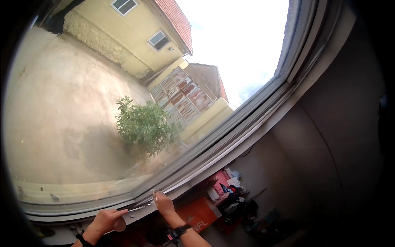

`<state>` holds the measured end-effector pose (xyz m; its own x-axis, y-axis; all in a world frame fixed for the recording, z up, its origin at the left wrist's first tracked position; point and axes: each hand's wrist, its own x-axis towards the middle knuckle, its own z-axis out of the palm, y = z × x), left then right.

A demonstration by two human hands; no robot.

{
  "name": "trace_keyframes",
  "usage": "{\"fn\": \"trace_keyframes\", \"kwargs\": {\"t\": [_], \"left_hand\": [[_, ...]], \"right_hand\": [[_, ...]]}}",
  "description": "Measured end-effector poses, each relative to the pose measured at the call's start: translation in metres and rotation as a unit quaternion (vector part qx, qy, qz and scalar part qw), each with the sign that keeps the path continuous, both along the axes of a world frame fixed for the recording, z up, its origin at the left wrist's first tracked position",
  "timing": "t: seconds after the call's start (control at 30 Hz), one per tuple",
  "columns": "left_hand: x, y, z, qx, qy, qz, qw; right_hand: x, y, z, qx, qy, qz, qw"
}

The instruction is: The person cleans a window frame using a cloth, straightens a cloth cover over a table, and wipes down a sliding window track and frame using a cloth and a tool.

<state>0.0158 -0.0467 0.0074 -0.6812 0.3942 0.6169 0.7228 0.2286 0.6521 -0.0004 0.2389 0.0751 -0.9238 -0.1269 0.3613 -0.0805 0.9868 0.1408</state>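
At the window's lower frame, my left hand [105,221] is closed, with its index finger stretched along the sill. A pale rounded thing [120,224] shows under its fingers; I cannot tell its kind. My right hand [164,204] is closed in a pinch against the frame, a dark watch on its wrist. Something small and whitish [154,194] shows at its fingertips, too small to name. Between the hands runs a thin, shiny pale strip [140,207] along the window sill [181,190]. A tiny white piece [131,216] lies on the sill near my left fingertip.
Beyond the window glass are a yard, a leafy bush [144,123], a rusty gate [181,95] and a yellow building [111,35]. Below the sill on the right, an orange box [199,216] stands beside a pink surface [222,180] and piled clutter.
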Motion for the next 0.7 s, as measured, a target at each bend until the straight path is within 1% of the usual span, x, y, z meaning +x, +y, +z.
{"fn": "trace_keyframes", "kwargs": {"t": [0.03, 0.07, 0.13, 0.17, 0.2, 0.23, 0.27, 0.3, 0.33, 0.37, 0.4, 0.47, 0.5, 0.53, 0.6, 0.63, 0.7], "left_hand": [[0.000, -0.002, 0.000, 0.001, -0.005, -0.005, 1.000], [0.000, -0.004, 0.001, -0.002, -0.002, -0.006, 1.000], [-0.001, -0.007, 0.006, 0.003, -0.011, -0.013, 1.000], [-0.002, -0.009, 0.012, 0.006, -0.022, -0.026, 0.999], [-0.004, -0.006, 0.013, 0.001, -0.016, -0.027, 1.000], [-0.005, 0.000, 0.011, 0.047, -0.014, -0.022, 0.999], [-0.005, 0.003, 0.011, 0.092, -0.013, -0.020, 0.995], [-0.003, 0.004, 0.021, 0.106, -0.032, -0.037, 0.993], [-0.001, 0.008, 0.026, 0.093, -0.027, -0.047, 0.994], [-0.001, 0.014, 0.029, 0.089, -0.024, -0.054, 0.994], [0.000, 0.021, 0.032, 0.081, -0.020, -0.064, 0.994], [0.008, 0.034, 0.044, 0.052, -0.026, -0.100, 0.993], [0.013, 0.039, 0.053, 0.060, -0.034, -0.118, 0.991], [0.020, 0.045, 0.060, 0.064, -0.044, -0.136, 0.988], [0.027, 0.062, 0.058, 0.073, -0.013, -0.166, 0.983], [0.034, 0.070, 0.057, 0.064, -0.025, -0.184, 0.981], [0.044, 0.084, 0.056, 0.048, -0.028, -0.226, 0.972]], "right_hand": [[0.002, -0.004, -0.005, -0.077, -0.111, -0.022, 0.991], [0.012, -0.005, -0.007, -0.128, -0.191, 0.026, 0.973], [0.028, -0.013, -0.016, -0.196, -0.157, -0.012, 0.968], [0.037, -0.016, -0.017, -0.198, -0.152, -0.012, 0.968], [0.048, -0.022, -0.014, -0.288, -0.134, -0.057, 0.947], [0.057, -0.027, -0.013, -0.377, -0.115, -0.101, 0.914], [0.063, -0.033, -0.013, -0.385, -0.108, -0.102, 0.911], [0.070, -0.039, -0.015, -0.520, -0.105, -0.114, 0.840], [0.078, -0.046, -0.017, -0.646, -0.098, -0.123, 0.747], [0.082, -0.053, -0.019, -0.691, -0.082, -0.109, 0.710], [0.086, -0.061, -0.018, -0.705, -0.068, -0.111, 0.697], [0.095, -0.079, -0.014, -0.783, -0.025, -0.068, 0.618], [0.102, -0.090, -0.005, -0.804, 0.003, -0.059, 0.592], [0.110, -0.092, -0.008, -0.827, 0.017, -0.047, 0.561], [0.129, -0.094, -0.007, -0.850, 0.027, -0.014, 0.525], [0.140, -0.092, -0.009, -0.832, 0.028, -0.022, 0.553], [0.160, -0.091, -0.009, -0.859, 0.066, -0.023, 0.507]]}}
